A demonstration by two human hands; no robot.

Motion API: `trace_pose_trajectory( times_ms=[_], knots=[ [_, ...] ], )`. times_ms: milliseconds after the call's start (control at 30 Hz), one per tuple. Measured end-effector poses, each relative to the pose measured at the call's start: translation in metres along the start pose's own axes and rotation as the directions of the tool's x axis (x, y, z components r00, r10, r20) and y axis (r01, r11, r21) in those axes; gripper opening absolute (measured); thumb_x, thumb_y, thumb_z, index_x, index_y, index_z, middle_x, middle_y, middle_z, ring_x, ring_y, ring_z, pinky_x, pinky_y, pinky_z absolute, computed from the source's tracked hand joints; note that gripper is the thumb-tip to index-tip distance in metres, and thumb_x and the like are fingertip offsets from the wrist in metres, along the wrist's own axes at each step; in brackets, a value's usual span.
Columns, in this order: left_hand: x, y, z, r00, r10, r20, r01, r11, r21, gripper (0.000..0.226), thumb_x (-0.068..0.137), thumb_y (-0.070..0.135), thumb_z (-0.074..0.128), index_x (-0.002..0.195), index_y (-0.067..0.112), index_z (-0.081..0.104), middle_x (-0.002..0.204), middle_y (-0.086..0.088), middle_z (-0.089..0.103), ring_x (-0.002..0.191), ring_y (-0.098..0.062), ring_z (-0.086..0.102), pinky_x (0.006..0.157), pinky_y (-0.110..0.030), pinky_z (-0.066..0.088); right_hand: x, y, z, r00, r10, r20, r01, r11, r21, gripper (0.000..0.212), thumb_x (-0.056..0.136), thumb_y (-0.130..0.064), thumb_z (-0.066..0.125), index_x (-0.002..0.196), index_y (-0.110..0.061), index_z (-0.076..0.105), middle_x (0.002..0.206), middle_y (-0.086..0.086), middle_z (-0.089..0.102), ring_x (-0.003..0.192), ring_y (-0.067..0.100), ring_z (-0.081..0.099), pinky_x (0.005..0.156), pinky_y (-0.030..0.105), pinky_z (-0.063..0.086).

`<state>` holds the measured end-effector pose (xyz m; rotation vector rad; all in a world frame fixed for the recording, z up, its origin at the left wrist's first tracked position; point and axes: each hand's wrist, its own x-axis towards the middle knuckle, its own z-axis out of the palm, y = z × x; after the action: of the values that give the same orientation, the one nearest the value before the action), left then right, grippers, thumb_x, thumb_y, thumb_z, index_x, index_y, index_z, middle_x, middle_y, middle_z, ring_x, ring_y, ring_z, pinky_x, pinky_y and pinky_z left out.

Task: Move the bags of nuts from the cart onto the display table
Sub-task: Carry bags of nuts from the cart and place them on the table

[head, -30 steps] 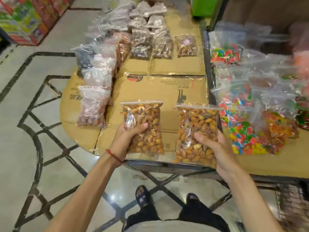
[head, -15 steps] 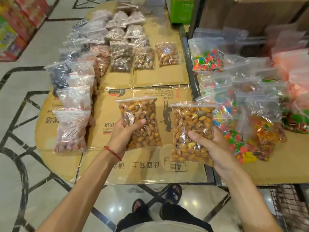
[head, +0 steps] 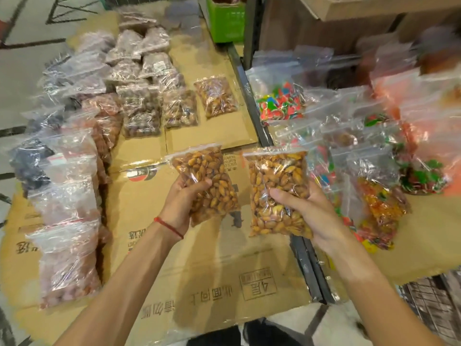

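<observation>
Gripped an almond bag [head: 207, 181] in left hand [head: 182, 203], thumb across the front, fingers curled behind. Gripped a second almond bag [head: 277, 193] in right hand [head: 311, 213] the same way. Held both upright, side by side, slightly apart, over the cardboard-covered display table [head: 199, 270]. Spotted a third almond bag [head: 215, 96] lying flat further back, beside rows of bagged nuts [head: 139, 113]. Noted bags of coloured candy [head: 282, 101] on the adjoining surface at right. Wore a red string [head: 168, 227] on the left wrist.
</observation>
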<state>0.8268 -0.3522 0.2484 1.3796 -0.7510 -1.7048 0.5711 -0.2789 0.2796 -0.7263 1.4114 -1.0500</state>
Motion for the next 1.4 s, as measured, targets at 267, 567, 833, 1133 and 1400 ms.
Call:
trace_pose_trajectory(
  times_ms=[267,567,833,1133,1400],
  knots=[
    [0.101,0.054,0.021,0.995,0.098,0.036,-0.101,0.991,0.085,0.046,0.088,0.000,0.074,0.132,0.001,0.059,0.122,-0.021,0.073,0.111,-0.038,0.071,0.097,-0.056,0.057,0.047,-0.037,0.018,0.998,-0.048,-0.051,0.049,0.998,0.025,0.055,0.079,-0.019,0.088,0.130,-0.019,0.067,0.115,0.000,0.082,0.107,0.018,0.078,0.081,0.028,0.063],
    [0.196,0.088,0.041,0.994,0.088,0.068,-0.092,0.994,0.062,0.044,0.091,0.004,0.074,0.132,0.011,0.061,0.113,-0.011,0.075,0.096,-0.025,0.076,0.065,-0.032,0.061,0.105,-0.052,0.027,0.990,-0.091,-0.108,0.095,0.995,0.025,0.075,0.061,-0.029,0.094,0.130,-0.019,0.066,0.114,-0.001,0.082,0.104,0.019,0.079,0.077,0.031,0.065],
    [0.259,0.083,0.044,1.000,0.003,0.017,-0.004,0.998,0.060,0.026,0.094,0.013,0.074,0.117,0.009,0.062,0.093,-0.007,0.075,0.072,-0.016,0.074,0.058,-0.027,0.058,0.137,-0.042,0.020,0.987,-0.045,-0.152,0.053,0.998,0.044,0.082,0.064,-0.025,0.099,0.136,-0.019,0.061,0.118,0.002,0.081,0.106,0.023,0.079,0.080,0.036,0.066],
    [0.271,0.083,0.041,0.994,0.046,0.099,-0.050,0.998,0.045,0.037,0.097,0.003,0.066,0.132,0.012,0.058,0.085,-0.005,0.072,0.061,-0.020,0.066,0.047,-0.029,0.054,0.148,-0.036,0.020,0.986,-0.020,-0.163,0.038,0.994,0.107,0.064,0.070,-0.017,0.086,0.130,-0.019,0.064,0.114,0.002,0.082,0.101,0.022,0.080,0.071,0.030,0.065],
    [0.291,0.073,0.055,0.932,0.262,-0.250,-0.105,0.856,0.506,0.048,0.076,0.038,0.088,0.112,0.020,0.061,0.117,-0.008,0.069,0.104,-0.025,0.067,0.093,-0.043,0.056,0.159,-0.028,0.021,0.988,-0.010,-0.152,0.022,0.997,0.080,0.067,0.068,-0.025,0.088,0.131,-0.022,0.064,0.118,0.003,0.081,0.104,0.023,0.079,0.075,0.033,0.065]
  ],
)
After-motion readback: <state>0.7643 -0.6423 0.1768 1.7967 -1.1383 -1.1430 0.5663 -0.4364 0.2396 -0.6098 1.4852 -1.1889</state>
